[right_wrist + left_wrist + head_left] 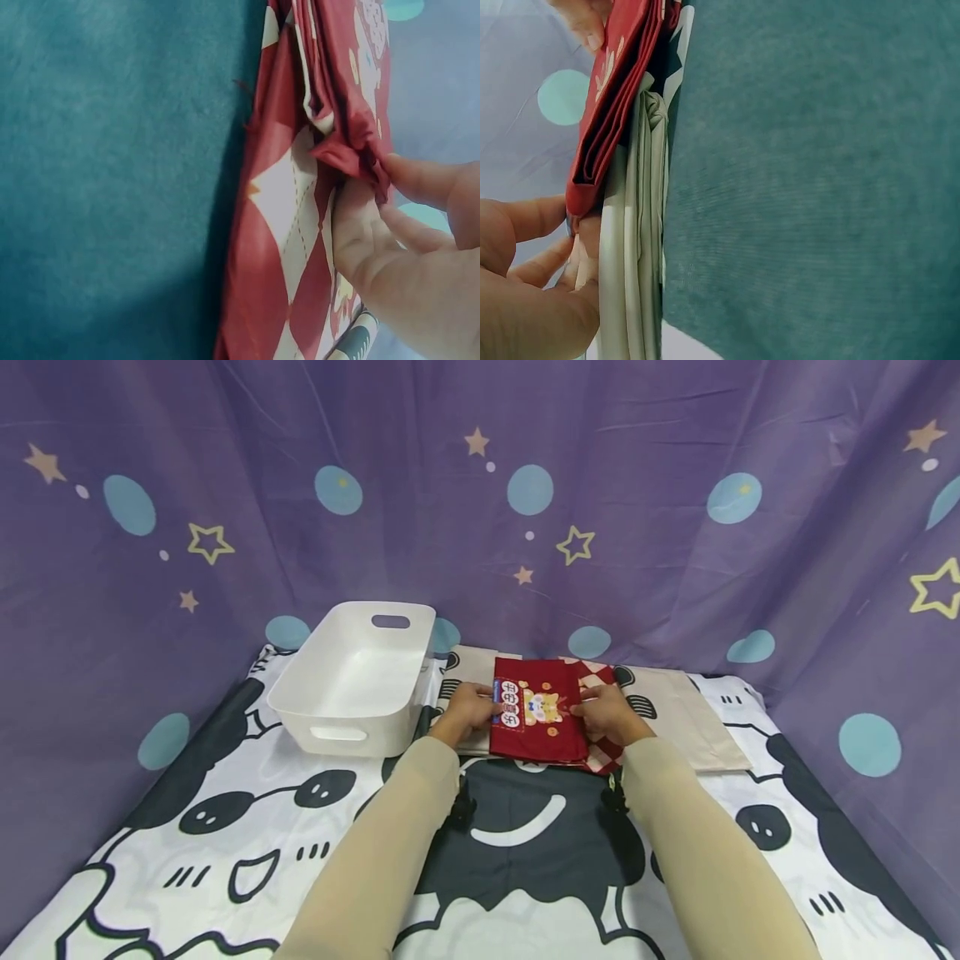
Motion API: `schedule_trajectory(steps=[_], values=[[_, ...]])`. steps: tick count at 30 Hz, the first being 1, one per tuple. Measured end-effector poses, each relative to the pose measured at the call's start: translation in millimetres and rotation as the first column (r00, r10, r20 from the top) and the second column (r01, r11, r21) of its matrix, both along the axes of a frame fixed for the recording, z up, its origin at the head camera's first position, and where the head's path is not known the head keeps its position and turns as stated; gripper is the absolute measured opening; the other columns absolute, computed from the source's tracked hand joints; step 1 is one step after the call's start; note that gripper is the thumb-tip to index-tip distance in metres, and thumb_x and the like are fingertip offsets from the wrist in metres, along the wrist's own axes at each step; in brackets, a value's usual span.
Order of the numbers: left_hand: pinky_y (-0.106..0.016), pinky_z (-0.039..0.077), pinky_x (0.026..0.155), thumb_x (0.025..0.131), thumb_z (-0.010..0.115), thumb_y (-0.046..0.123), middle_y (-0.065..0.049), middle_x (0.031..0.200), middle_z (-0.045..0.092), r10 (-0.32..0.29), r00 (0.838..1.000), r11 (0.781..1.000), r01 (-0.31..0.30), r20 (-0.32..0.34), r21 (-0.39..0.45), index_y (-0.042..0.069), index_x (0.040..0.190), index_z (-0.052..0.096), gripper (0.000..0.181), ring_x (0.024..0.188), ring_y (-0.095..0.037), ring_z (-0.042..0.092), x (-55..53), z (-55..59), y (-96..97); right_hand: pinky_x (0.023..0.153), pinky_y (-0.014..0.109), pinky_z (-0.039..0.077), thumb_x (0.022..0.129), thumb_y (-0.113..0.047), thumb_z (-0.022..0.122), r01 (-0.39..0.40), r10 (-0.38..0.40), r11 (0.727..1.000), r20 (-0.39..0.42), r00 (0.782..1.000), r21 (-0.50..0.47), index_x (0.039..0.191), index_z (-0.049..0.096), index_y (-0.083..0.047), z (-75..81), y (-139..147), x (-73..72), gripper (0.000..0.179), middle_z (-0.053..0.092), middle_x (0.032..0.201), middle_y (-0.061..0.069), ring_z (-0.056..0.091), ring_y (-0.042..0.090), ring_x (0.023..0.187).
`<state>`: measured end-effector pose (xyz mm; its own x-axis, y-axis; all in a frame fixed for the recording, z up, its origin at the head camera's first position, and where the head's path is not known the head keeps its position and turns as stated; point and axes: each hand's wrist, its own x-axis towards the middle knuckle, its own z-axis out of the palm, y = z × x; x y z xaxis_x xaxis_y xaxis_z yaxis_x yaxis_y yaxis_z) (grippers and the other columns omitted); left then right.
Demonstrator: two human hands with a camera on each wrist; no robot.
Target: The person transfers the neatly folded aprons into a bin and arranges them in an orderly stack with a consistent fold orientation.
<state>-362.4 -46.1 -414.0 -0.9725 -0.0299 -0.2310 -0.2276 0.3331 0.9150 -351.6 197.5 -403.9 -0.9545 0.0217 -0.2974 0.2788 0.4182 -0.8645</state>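
A folded red cloth with a cartoon animal and white lettering lies between my two hands. My left hand pinches its left edge, thumb above and fingers underneath, as the left wrist view shows. At the opposite edge my right hand pinches a corner of the fold, with fingers tucked beneath it. Under the red cloth, a red-and-cream diamond-patterned cloth sticks out to the right. Cream folded fabric in several layers shows below it on the left.
A white plastic bin with handle holes stands left of the cloths. To the right lies a beige folded cloth with dark prints. The table cover has black-and-white cartoons; a purple curtain hangs behind.
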Motion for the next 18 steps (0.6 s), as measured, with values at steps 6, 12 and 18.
schedule_trajectory(steps=[6, 12, 18], values=[[-0.033, 0.059, 0.074, 0.094, 0.072, 0.005, -0.02, 0.124, 0.065, 0.037, 0.999, 0.999, -0.039, 0.033, 0.032, 0.003, 0.138, 0.061, 0.045, 0.099, -0.027, 0.07, 1.1, 1.6, 1.2, 0.061, 0.025, 0.045, 0.1, -0.006, 0.062, 0.045, -0.041, 0.993, 0.042, 0.998, -0.112, 0.146, 0.044, 0.003, -1.2, 1.9, -0.1, 0.051, 0.051, 0.129, 0.02, 0.052, 0.014, 0.069], [-0.032, 0.059, 0.071, 0.093, 0.071, 0.003, -0.02, 0.122, 0.067, 0.06, 0.998, 0.996, -0.062, 0.026, 0.068, 0.004, 0.137, 0.062, 0.045, 0.098, -0.027, 0.07, 2.2, 2.2, 1.6, 0.058, 0.025, 0.043, 0.1, -0.003, 0.06, 0.07, -0.057, 0.979, 0.069, 0.996, -0.192, 0.142, 0.046, 0.003, -0.5, 0.6, 0.7, 0.045, 0.05, 0.122, 0.017, 0.047, 0.011, 0.062], [-0.035, 0.061, 0.075, 0.092, 0.071, 0.0, -0.022, 0.123, 0.066, 0.063, 0.998, 0.994, -0.064, 0.014, 0.09, 0.003, 0.136, 0.063, 0.045, 0.102, -0.031, 0.071, 3.0, 2.7, 1.4, 0.053, 0.023, 0.041, 0.098, -0.001, 0.061, 0.097, -0.085, 0.967, 0.06, 0.995, -0.235, 0.138, 0.049, 0.002, 0.5, -0.3, 1.4, 0.041, 0.052, 0.105, 0.01, 0.045, 0.01, 0.056]])
